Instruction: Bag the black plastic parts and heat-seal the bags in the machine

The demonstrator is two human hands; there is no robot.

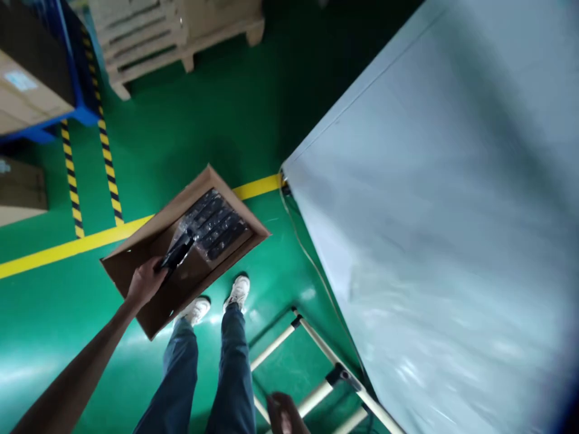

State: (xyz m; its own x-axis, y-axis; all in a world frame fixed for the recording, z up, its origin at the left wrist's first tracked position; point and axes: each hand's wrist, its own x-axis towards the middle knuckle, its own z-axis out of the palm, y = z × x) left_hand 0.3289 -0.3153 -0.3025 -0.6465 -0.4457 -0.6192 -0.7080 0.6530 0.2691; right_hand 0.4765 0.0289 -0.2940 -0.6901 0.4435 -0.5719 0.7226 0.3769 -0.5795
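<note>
My left hand [147, 281] is closed around one end of a long black piece in clear plastic [178, 253]. It is inside an open cardboard carton [131, 260], and the piece slants up and to the right. Several similar black plastic-wrapped pieces [218, 222] lie side by side at the carton's far right end; what exactly they are I cannot make out. At the bottom edge, my right hand [287, 415] shows only in part, dark and blurred, above a pale tube frame. Its fingers are too unclear to read.
A large pale grey surface [434, 199] fills the right side, with a cable [312, 262] along its edge. The pale tube frame [316, 395] stands near my legs. Wooden pallets [181, 51], a blue pallet with a carton [38, 90] and a yellow line [85, 243] lie beyond on the green floor.
</note>
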